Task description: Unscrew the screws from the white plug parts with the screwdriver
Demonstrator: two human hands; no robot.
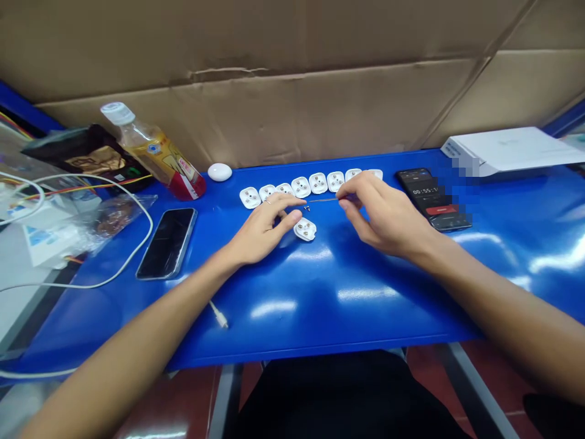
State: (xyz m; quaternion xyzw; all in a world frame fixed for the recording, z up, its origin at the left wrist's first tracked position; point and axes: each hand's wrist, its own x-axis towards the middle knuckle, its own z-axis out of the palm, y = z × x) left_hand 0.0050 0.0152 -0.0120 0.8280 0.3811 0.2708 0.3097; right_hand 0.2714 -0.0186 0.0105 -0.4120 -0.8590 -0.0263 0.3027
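The left hand (pixel 260 228) lies loose and open, just beside a white plug (pixel 304 229) on the blue table (pixel 320 317). The right hand (pixel 384 213) pinches a thin screwdriver (pixel 324 199). Tiny screws (pixel 306 208) sit at twelve o'clock from that plug. Past them, more white plugs (pixel 318 183) stand in a row.

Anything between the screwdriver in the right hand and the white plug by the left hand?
Only small screws lie between the screwdriver tip and the white plug; neither the right hand nor left hand crosses that gap.

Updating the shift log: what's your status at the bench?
Right hand pinching thin screwdriver. Left hand beside white plug housing. Tiny metal parts between hands. Row of housings just beyond.
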